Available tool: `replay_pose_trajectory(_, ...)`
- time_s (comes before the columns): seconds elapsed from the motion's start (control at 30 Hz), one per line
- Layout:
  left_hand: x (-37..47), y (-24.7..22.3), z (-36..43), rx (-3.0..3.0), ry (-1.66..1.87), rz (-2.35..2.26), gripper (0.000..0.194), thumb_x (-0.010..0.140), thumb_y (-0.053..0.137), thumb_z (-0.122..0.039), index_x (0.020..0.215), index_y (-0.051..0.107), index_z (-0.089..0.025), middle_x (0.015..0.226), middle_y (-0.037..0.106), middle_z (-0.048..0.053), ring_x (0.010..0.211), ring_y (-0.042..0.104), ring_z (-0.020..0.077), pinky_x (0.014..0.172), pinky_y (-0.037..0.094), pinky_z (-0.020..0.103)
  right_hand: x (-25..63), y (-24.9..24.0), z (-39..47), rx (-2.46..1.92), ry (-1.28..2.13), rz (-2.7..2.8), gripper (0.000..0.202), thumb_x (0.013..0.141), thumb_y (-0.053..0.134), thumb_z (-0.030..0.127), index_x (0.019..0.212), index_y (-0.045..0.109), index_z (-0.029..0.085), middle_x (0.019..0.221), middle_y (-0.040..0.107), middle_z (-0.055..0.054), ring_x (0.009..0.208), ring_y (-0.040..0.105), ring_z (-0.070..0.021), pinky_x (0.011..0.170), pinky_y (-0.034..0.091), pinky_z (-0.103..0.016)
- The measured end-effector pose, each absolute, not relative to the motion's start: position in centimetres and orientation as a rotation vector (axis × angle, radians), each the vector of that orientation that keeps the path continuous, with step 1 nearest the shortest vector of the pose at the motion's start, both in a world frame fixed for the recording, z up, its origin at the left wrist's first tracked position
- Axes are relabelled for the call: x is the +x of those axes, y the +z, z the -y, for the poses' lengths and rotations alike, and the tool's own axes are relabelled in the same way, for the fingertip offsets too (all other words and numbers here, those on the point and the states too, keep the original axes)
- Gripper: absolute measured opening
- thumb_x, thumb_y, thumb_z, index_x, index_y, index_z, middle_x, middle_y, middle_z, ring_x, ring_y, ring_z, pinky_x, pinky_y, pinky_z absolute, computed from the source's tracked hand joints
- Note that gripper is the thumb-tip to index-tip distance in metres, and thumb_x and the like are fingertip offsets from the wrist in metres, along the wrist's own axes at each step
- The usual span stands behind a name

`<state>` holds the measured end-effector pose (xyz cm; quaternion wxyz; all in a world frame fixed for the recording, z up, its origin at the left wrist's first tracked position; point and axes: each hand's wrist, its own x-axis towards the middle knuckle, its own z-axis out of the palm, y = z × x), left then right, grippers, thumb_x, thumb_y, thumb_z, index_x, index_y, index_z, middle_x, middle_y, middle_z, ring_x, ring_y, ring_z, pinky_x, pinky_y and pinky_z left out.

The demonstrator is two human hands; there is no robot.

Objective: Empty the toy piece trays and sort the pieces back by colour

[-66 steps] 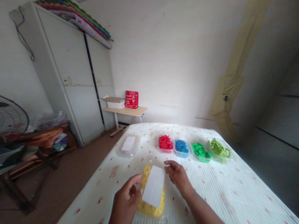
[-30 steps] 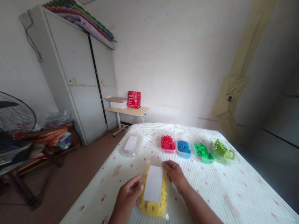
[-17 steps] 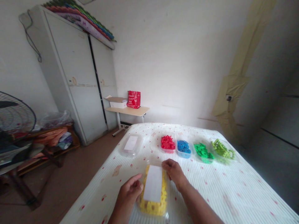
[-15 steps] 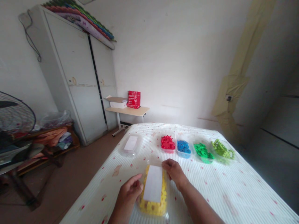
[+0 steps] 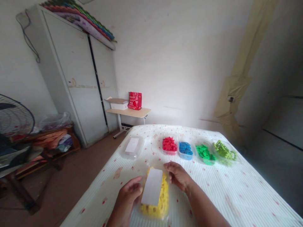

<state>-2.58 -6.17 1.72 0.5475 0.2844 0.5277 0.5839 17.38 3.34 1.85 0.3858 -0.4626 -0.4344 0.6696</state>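
Observation:
A clear plastic box of yellow pieces [image 5: 163,197] lies near the front of the table, with a white label [image 5: 152,186] on its lid. The lid looks tilted, its right side raised off the yellow pieces. My right hand [image 5: 177,175] pinches the lid's far right corner. At the box's left side is my left hand [image 5: 129,195], fingers curled and thumb against the edge. Farther back stand open clear boxes of red pieces [image 5: 169,144], blue pieces [image 5: 186,148], green pieces [image 5: 204,153] and light green pieces [image 5: 224,150].
Clear lids with a white label [image 5: 132,145] lie at the table's back left. Behind the white dotted tablecloth [image 5: 113,186] is a small table [image 5: 139,112] with a red bag [image 5: 135,101] and a white box [image 5: 119,105]. A fan [image 5: 15,116] stands far left.
The lid and its label have shifted left and tilted, showing more yellow pieces on the right. My left hand has moved slightly left with the lid's edge.

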Motion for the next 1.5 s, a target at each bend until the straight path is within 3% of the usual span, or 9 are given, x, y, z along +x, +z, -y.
replay_pose_trajectory(0.1, -2.5, 1.2, 6.2, 0.657, 1.382, -1.24, 0.052, 0.054, 0.074, -0.025, 0.103, 0.062, -0.011, 0.069, 0.063, 0.0, 0.065, 0.06, 0.0139, 0.065, 0.046, 0.025, 17.3, 1.9, -3.3, -1.211, 1.668, 1.142, 0.03, 0.058, 0.061, 0.033, 0.082, 0.054, 0.017, 0.04, 0.043, 0.012, 0.036, 0.036, -0.0048, 0.041, 0.027, -0.018)
replay_pose_trajectory(0.3, -1.6, 1.5, 6.7, 0.742, 1.406, -1.373, 0.058, 0.062, 0.068, -0.039, 0.111, 0.058, -0.01, 0.074, 0.066, 0.002, 0.075, 0.063, 0.0176, 0.068, 0.047, 0.025, 16.8, 2.3, -3.5, -1.282, 1.436, 1.364, 0.025, 0.064, 0.055, 0.036, 0.078, 0.055, 0.016, 0.037, 0.043, 0.01, 0.033, 0.036, -0.0061, 0.039, 0.027, -0.02)
replay_pose_trajectory(0.5, -0.8, 1.9, 7.1, 0.825, 1.384, -1.452, 0.063, 0.067, 0.062, -0.045, 0.119, 0.054, -0.01, 0.063, 0.064, 0.0, 0.065, 0.063, 0.0177, 0.06, 0.048, 0.024, 16.7, 2.3, -3.7, -1.312, 1.303, 1.467, 0.016, 0.069, 0.055, 0.033, 0.07, 0.055, 0.017, 0.037, 0.041, 0.01, 0.034, 0.036, -0.0072, 0.038, 0.028, -0.021)
replay_pose_trajectory(0.7, -0.9, 1.4, 7.3, 0.767, 1.423, -1.434, 0.063, 0.064, 0.064, -0.045, 0.116, 0.055, -0.009, 0.094, 0.07, 0.011, 0.09, 0.066, 0.0236, 0.074, 0.052, 0.028, 17.0, 2.6, -2.9, -1.21, 1.315, 1.478, 0.034, 0.076, 0.047, 0.049, 0.069, 0.055, 0.017, 0.037, 0.043, 0.008, 0.034, 0.039, -0.0075, 0.039, 0.029, -0.021)
replay_pose_trajectory(0.93, -0.4, 1.2, 7.3, 0.749, 1.474, -1.429, 0.058, 0.065, 0.064, -0.049, 0.111, 0.058, -0.013, 0.113, 0.066, 0.012, 0.103, 0.062, 0.025, 0.081, 0.053, 0.029, 17.2, 2.7, -2.7, -1.184, 1.466, 1.263, 0.047, 0.069, 0.05, 0.06, 0.079, 0.056, 0.015, 0.045, 0.045, 0.008, 0.037, 0.042, -0.0081, 0.04, 0.033, -0.021)
replay_pose_trajectory(1.1, -0.3, 1.5, 7.1, 0.744, 1.486, -1.422, 0.053, 0.066, 0.064, -0.043, 0.11, 0.059, -0.014, 0.113, 0.066, 0.012, 0.11, 0.058, 0.027, 0.082, 0.053, 0.031, 17.2, 2.7, -2.7, -1.218, 1.446, 1.352, 0.035, 0.068, 0.054, 0.051, 0.073, 0.056, 0.016, 0.04, 0.045, 0.008, 0.035, 0.04, -0.0071, 0.04, 0.031, -0.021)
replay_pose_trajectory(1.5, -0.6, 1.9, 6.3, 0.716, 1.434, -1.428, 0.056, 0.063, 0.065, -0.034, 0.112, 0.056, -0.008, 0.099, 0.07, 0.013, 0.089, 0.066, 0.0233, 0.074, 0.052, 0.029, 16.8, 2.9, -2.8, -1.231, 1.506, 1.254, 0.029, 0.059, 0.056, 0.037, 0.078, 0.057, 0.015, 0.036, 0.042, 0.01, 0.032, 0.035, -0.0058, 0.039, 0.022, -0.02)
